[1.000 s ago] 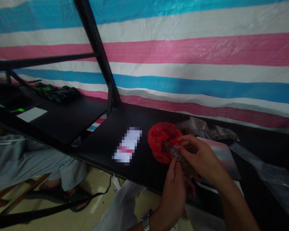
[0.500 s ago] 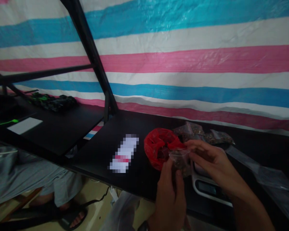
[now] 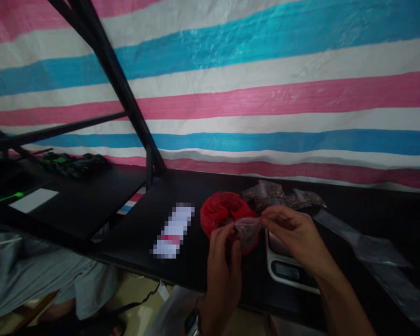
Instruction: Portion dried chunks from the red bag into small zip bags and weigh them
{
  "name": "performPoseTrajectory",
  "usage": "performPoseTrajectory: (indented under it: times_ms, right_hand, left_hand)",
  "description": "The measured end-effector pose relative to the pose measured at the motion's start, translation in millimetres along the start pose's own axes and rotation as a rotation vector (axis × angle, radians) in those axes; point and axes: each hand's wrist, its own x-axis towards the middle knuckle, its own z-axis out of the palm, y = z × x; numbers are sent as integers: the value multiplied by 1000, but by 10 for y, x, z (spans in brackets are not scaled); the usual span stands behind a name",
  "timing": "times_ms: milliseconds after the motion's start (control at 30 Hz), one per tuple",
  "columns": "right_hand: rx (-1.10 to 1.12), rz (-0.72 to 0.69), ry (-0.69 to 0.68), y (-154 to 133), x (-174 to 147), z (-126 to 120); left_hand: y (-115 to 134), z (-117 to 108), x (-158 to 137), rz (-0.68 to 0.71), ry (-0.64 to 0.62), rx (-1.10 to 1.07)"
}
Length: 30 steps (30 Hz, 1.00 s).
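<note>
A small clear zip-lock bag [image 3: 249, 229] with dark contents hangs between my two hands in front of the red bag. My left hand [image 3: 223, 266] has its fingers closed at the bag's left side, a watch on its wrist. The thumb and fingers of my right hand [image 3: 296, 235] pinch the bag's upper right corner. Just left of and behind it sits an open red plastic bag [image 3: 212, 212], its contents hard to make out. Under my right hand lies a white digital scale [image 3: 271, 263], partly covered. Filled zip-lock bags [image 3: 266, 190] lie behind.
Flat clear plastic bags [image 3: 378, 252] stretch along the black table [image 3: 192, 184] at right. A blurred-out white sheet or screen [image 3: 175, 231] lies left. A black frame [image 3: 121, 88] rises before the striped tarp [image 3: 266, 84]. Another person's grey-clothed legs [image 3: 91, 289] show at lower left.
The view has shifted slightly. Both hands have moved left with the zip-lock bag, which now overlaps the red bag more, and more of the scale's front shows.
</note>
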Motion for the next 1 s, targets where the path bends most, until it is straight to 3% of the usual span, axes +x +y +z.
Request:
performPoseTrajectory:
  times_ms: [333, 433, 600, 767, 933, 1000]
  right_hand:
    - [-1, -86, 190, 35, 13, -203]
    - [-30, -90, 252, 90, 2, -287]
    - [-11, -83, 223, 131, 4, -308]
    - [-14, -68, 240, 96, 7, -355]
    - [-121, -31, 411, 162, -21, -680]
    - [-195, -14, 460, 234, -26, -825]
  left_hand:
    - [160, 438, 513, -143, -57, -256]
    - [186, 532, 512, -175, -74, -329]
    - [217, 577, 400, -311, -61, -364]
    - [158, 578, 396, -246, -83, -282]
    - [140, 482, 204, -13, 17, -87]
    - [160, 436, 21, 15, -61, -125]
